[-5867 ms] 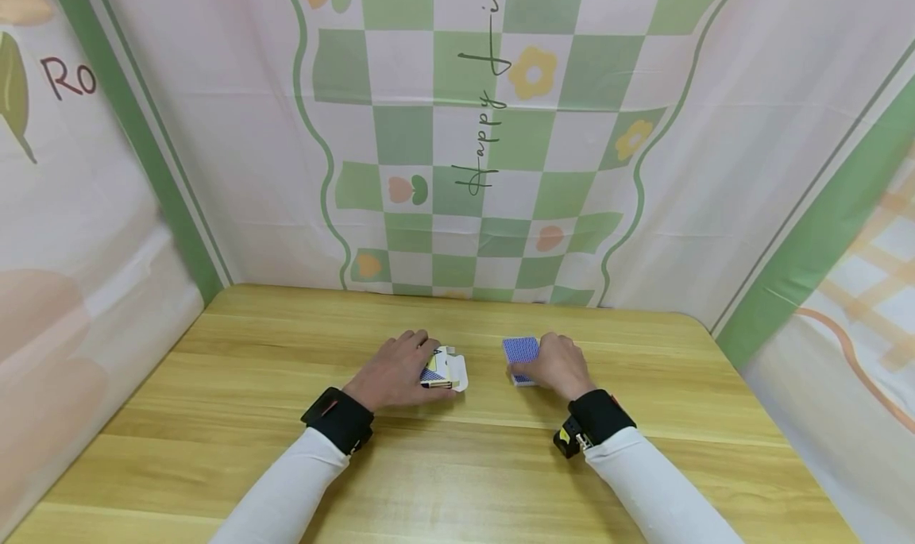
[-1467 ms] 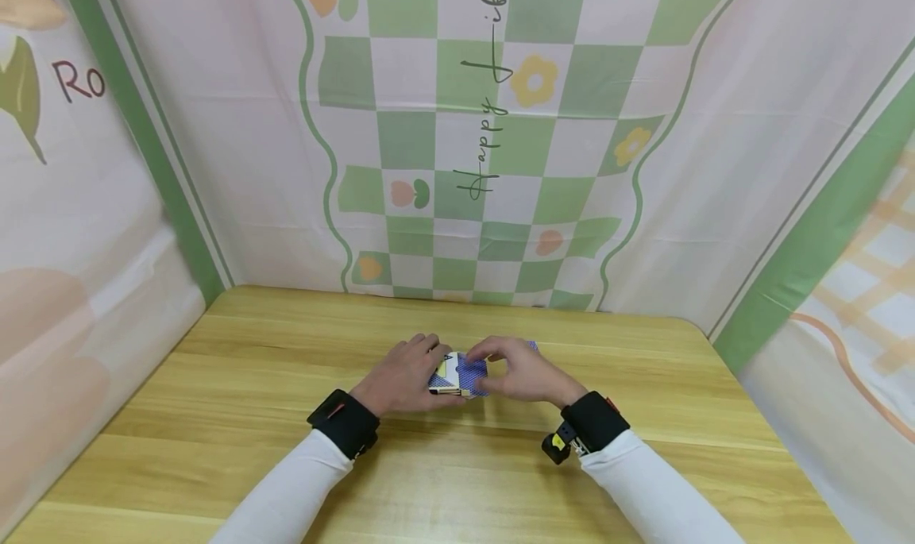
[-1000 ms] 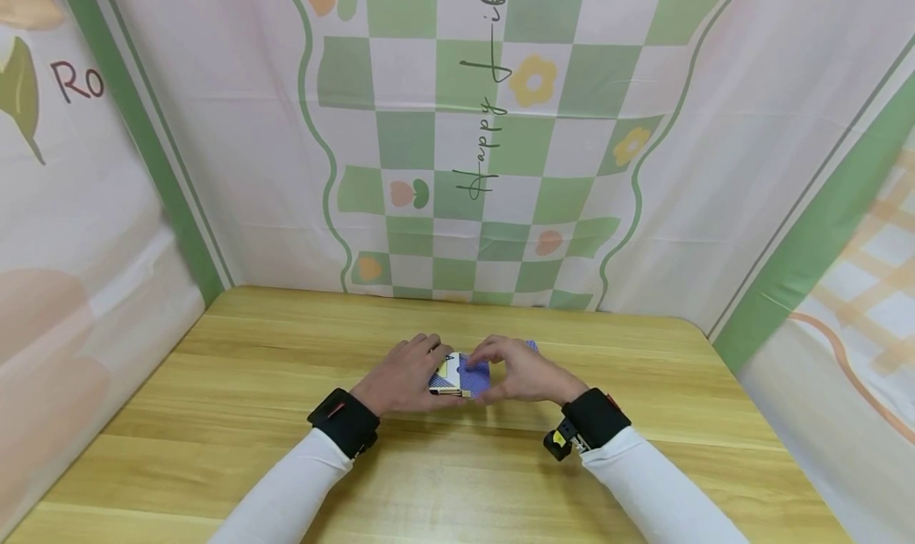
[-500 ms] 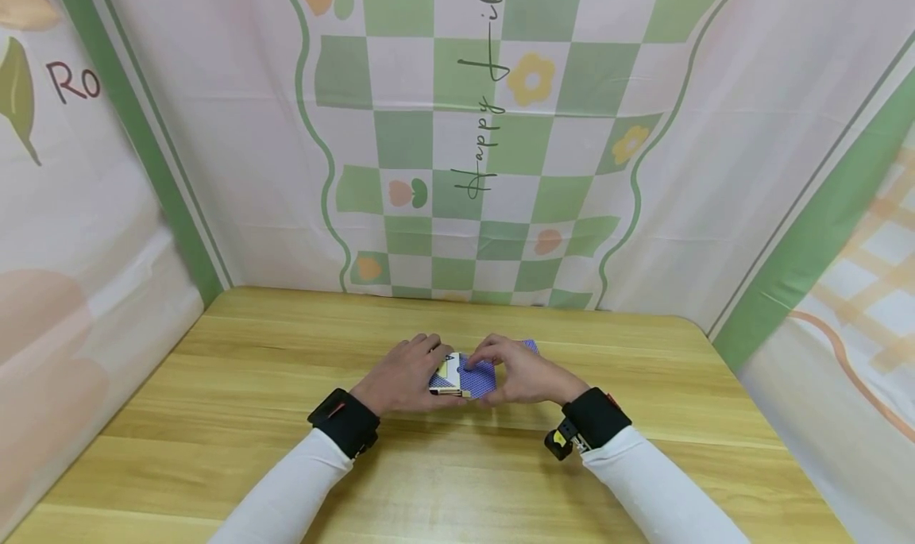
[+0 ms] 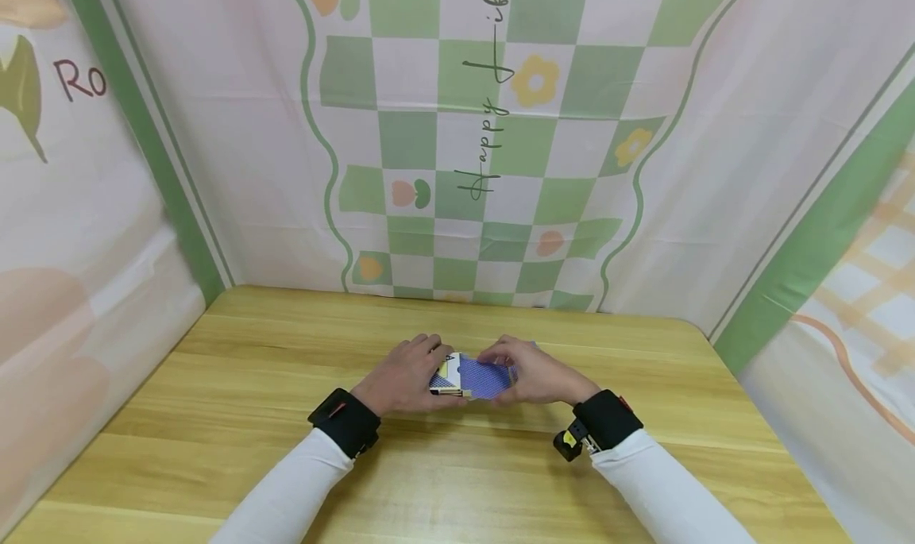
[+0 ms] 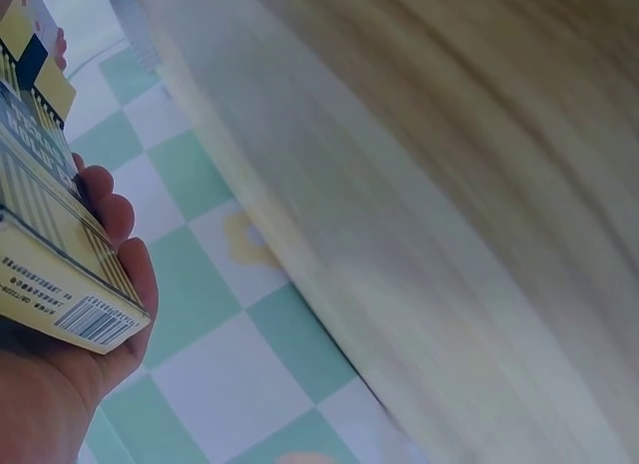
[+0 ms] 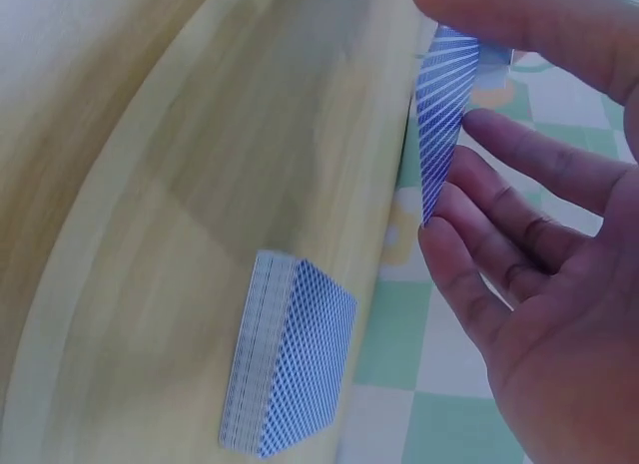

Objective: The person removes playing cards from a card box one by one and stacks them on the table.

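With the left hand (image 5: 403, 377) I am gripping the card box (image 5: 446, 376), fingers curling round its sides, its open end facing the right hand (image 5: 538, 374). Whether the box is resting on the table (image 5: 179, 417) or being held just off it, I cannot tell. With the right hand I am pinching the blue-backed cards (image 5: 486, 379) by opposite edges, thumb at the near one and fingertips at the far one, the fingers standing apart by about the width of the cards. The cards are reaching rightward out of the mouth of the box; how much of them is inside, I am not seeing. To the right of the box and a little beyond it, a squared stack (image 7: 305, 359) is lying on the table, mostly hiding behind the right hand in the head view.

I am judging the step in hand to be drawing the cards out of the box, probably with much of their length already clear. The next move is calling for a straight pull rightward, away from the box, the left grip holding firm and the right one gentle, so nothing is bowing or fanning; after that, likely, squaring them onto the stack.
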Available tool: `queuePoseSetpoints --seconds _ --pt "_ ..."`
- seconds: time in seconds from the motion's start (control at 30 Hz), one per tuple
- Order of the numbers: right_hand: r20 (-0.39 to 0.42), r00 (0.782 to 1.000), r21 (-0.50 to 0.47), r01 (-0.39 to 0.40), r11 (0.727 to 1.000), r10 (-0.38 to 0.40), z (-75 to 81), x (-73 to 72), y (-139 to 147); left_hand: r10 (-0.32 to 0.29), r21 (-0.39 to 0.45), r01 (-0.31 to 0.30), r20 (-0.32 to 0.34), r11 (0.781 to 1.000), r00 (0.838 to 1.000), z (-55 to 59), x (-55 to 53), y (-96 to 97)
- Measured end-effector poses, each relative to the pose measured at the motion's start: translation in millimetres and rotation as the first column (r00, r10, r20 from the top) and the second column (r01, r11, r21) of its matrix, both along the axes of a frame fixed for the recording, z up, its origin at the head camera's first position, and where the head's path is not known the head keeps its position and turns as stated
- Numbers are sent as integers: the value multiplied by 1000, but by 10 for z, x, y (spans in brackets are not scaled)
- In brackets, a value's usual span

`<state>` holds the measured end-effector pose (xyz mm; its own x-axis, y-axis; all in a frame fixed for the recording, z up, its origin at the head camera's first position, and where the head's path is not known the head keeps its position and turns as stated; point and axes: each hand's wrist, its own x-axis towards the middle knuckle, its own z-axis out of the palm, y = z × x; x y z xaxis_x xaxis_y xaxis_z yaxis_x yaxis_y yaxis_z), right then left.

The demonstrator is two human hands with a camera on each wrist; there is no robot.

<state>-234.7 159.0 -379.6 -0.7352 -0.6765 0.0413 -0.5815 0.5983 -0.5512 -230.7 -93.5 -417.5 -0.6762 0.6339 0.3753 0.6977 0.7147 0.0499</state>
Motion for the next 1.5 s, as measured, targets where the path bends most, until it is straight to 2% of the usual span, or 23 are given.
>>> queuePoseSetpoints --seconds 0.3,0.43,0.6,0.8,1.07,1.37,1.5 --pt "-26 999 19 39 999 -38 20 -51 202 56 -26 -55 52 998 997 24 1 -10" --pt "-28 992 18 120 993 -119 32 -82 293 70 -28 -68 57 997 996 15 1 -17" --pt "-25 972 32 235 972 -234 21 -127 369 74 -33 -72 55 997 996 1 9 -22" --pt "-42 925 75 379 922 -377 -40 -177 418 74 -44 -72 49 996 996 -9 17 -12" --pt "-74 833 78 552 830 -548 -75 -190 400 78 -42 -76 52 996 996 -3 15 -5" --pt "-42 753 73 658 749 -657 -134 -169 298 68 -42 -66 37 997 997 18 29 11" --pt "-44 733 102 680 726 -679 -152 -166 259 64 -42 -63 34 997 997 12 25 21"
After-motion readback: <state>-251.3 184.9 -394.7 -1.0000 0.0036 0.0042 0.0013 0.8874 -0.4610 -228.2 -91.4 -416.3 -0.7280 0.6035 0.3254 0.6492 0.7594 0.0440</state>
